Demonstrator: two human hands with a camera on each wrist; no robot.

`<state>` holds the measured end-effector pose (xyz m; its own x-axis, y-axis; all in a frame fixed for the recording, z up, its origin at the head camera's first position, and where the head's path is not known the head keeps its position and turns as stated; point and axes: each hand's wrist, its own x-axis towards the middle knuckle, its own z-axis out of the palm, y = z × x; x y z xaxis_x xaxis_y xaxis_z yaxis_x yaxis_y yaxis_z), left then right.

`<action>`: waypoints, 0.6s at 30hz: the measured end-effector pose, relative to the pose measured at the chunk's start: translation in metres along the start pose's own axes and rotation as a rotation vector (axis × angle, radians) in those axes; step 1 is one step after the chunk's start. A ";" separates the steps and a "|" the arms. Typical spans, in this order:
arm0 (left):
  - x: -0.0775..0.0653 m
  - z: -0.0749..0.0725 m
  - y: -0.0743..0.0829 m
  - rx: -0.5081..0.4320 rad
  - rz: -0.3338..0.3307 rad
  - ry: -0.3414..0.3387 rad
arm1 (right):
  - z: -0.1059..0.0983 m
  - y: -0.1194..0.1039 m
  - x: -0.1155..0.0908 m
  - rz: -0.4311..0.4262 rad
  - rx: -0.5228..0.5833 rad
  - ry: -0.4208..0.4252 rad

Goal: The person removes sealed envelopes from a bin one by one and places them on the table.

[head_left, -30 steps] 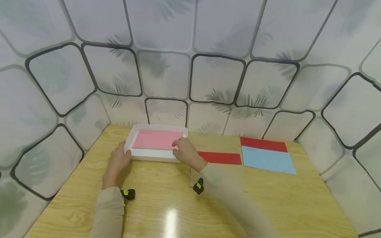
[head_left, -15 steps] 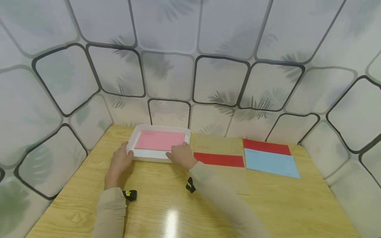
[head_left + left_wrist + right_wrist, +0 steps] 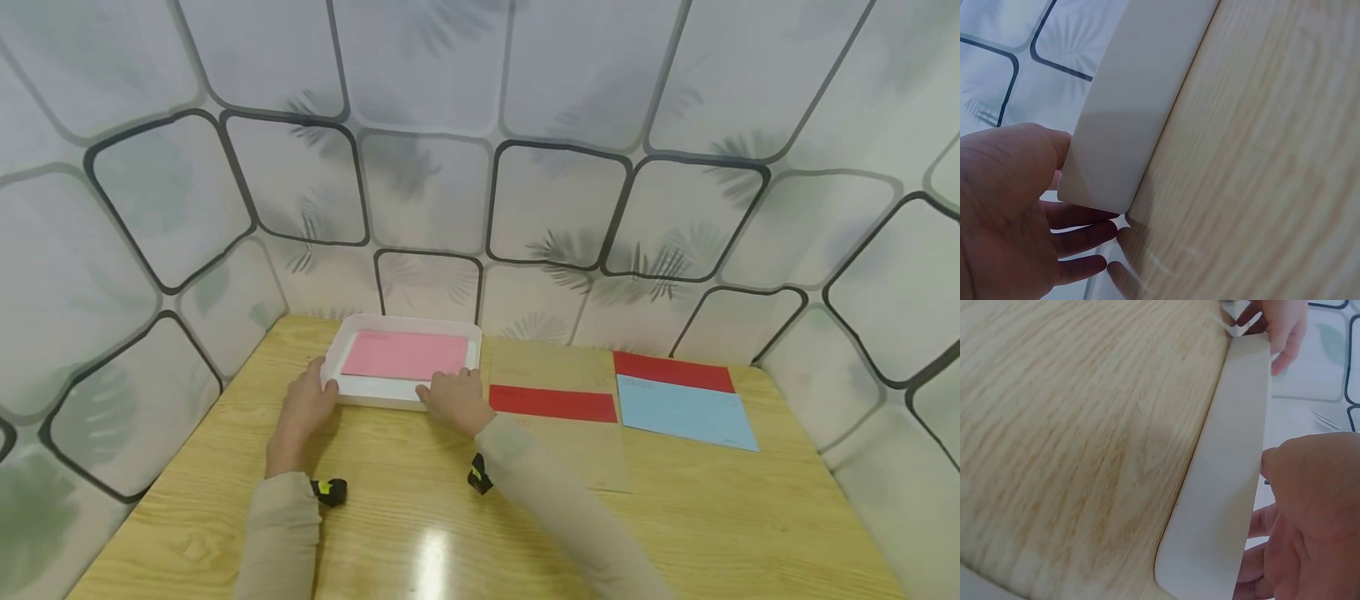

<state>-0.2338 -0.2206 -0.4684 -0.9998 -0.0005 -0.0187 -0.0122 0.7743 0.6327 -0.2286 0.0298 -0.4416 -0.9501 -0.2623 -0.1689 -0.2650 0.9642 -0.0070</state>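
Note:
A white shallow tray [image 3: 378, 389] lies on the wooden table, with a pink envelope [image 3: 405, 355] flat inside it. My left hand [image 3: 306, 404] grips the tray's front left corner. In the left wrist view its thumb is at the rim, while the lower fingers [image 3: 1085, 240] reach past the corner near the tabletop. At the front right part of the tray, my right hand [image 3: 455, 400] holds the rim, thumb at the front edge. Its fingers [image 3: 1250, 562] go behind the front wall in the right wrist view, where their tips are hidden.
Right of the tray lie a tan envelope [image 3: 551, 364] with a red strip [image 3: 553, 404] below it and more tan paper in front. Farther right is a light blue envelope [image 3: 682, 411] with a red flap [image 3: 673, 371]. Patterned walls [image 3: 427, 192] enclose the back and sides.
My right hand has moved from the pink envelope's right front corner to the tray's front right rim. The left hand stays at the tray's left corner. The head view has shifted slightly.

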 end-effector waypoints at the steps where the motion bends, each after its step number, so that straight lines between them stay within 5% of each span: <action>1: 0.000 0.000 -0.001 -0.001 0.000 0.002 | 0.000 0.000 0.000 -0.001 0.007 0.003; 13: 0.000 0.000 -0.002 0.006 -0.001 0.011 | -0.002 -0.004 0.000 -0.003 0.183 0.020; 18: 0.000 0.000 -0.001 -0.002 0.006 0.002 | -0.002 -0.001 0.000 0.000 0.357 0.022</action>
<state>-0.2340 -0.2208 -0.4691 -0.9999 0.0024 -0.0135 -0.0067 0.7729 0.6345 -0.2291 0.0290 -0.4401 -0.9544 -0.2597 -0.1475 -0.1948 0.9156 -0.3517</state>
